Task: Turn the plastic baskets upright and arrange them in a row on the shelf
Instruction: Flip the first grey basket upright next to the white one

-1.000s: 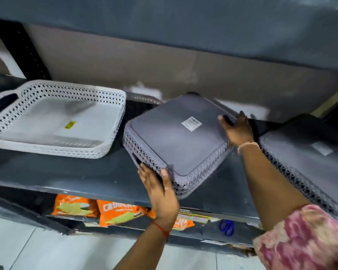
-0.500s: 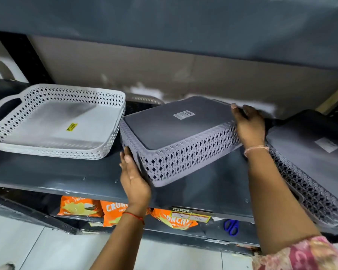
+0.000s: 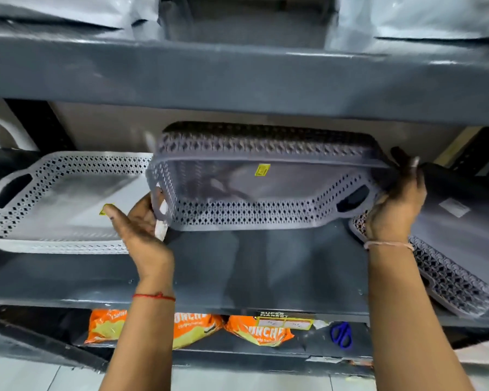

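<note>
Grey basket (image 3: pixel 266 190) blurred, each end in a hand's grip: left hand (image 3: pixel 141 224), right hand (image 3: pixel 395 204).

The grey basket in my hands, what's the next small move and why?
Probably lower the grey basket flat onto the bare shelf beside the white basket. Both hands, left and right, hold it lifted and tilted, opening towards you.

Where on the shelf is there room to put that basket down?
The bare grey shelf is free right under the held grey lattice basket, between the white lattice basket and the upside-down grey basket. Both ends are crowded, with the hands beside those baskets.
</note>
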`<state>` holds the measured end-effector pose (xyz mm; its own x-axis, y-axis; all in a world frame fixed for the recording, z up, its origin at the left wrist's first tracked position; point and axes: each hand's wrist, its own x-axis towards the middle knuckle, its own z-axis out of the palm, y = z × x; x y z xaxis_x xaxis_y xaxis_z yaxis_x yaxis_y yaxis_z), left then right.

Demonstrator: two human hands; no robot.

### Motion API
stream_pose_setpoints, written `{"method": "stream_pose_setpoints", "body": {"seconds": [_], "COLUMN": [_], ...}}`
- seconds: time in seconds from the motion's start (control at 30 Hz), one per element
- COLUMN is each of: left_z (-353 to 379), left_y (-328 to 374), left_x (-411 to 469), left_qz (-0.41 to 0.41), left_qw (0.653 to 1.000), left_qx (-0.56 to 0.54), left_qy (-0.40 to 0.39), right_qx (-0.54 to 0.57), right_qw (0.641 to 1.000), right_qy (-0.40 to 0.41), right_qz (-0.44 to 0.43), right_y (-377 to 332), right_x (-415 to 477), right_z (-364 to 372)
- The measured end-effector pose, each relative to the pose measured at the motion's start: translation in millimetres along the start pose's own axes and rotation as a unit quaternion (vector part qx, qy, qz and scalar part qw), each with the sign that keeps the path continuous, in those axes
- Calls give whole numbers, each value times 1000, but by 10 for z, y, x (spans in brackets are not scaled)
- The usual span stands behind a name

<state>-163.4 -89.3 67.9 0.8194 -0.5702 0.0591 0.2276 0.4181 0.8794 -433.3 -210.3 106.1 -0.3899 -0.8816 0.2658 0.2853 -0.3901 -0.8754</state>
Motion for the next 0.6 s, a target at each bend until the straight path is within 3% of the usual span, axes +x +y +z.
{"method": "stream_pose_setpoints", "body": {"seconds": [0.17,0.4,0.6], "left_z": [29,70,186], "left_y": [-120,-201,-137], "left_x": [31,29,215], "left_qz": [-21,-46,-57], "left_qw": [999,991,989], "left_qx": [23,77,53], "left_qy": [-31,-102,-123], "right_qx": [-93,-143,-207], "right_qw": [996,988,978], "right_qy": [-5,-39,-18], "right_qz": [-18,46,3], "right_y": [151,367,182], "right_x": [-107,-345,-110], "right_z": [-6,-91,-27]}}
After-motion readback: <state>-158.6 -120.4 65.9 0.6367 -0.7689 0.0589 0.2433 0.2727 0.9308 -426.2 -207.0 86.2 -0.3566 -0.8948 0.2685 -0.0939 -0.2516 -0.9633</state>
